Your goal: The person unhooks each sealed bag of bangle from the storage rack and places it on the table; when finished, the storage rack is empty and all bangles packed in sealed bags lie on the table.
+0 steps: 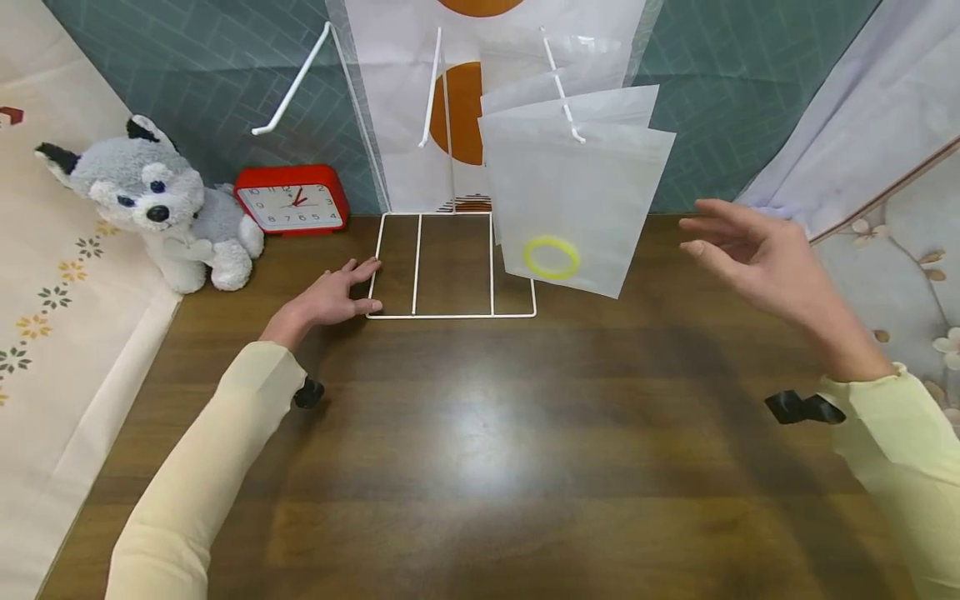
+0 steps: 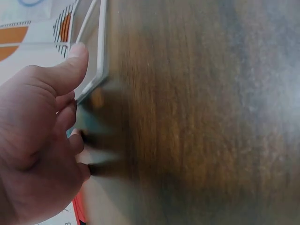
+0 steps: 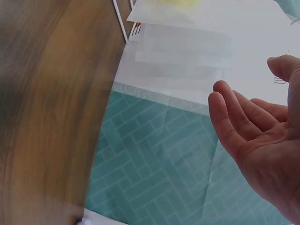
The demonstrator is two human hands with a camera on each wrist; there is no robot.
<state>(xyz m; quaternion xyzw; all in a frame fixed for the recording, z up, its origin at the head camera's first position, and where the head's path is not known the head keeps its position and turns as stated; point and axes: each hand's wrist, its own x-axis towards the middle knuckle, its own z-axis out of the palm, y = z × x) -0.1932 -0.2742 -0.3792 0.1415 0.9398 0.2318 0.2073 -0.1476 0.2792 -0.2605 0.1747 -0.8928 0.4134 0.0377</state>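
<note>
Pale-yellow-sleeved right hand (image 1: 765,262): loosely extended, empty. Left hand (image 1: 330,296): spread, touching white wire rack (image 1: 453,317); likely light, stiff; best held low.

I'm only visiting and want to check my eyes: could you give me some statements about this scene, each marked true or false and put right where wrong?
1. The left fingers are at the left end of the wire rack. True.
2. A yellow ring shows low on the frontmost of the translucent bags. True.
3. Those bags hang on the left prong. False: they hang on the right prong.
4. A bag is gripped on the right. False: the right fingers hold nothing, apart from the bags.
5. A red clock stands beside a plush dog. True.
</note>
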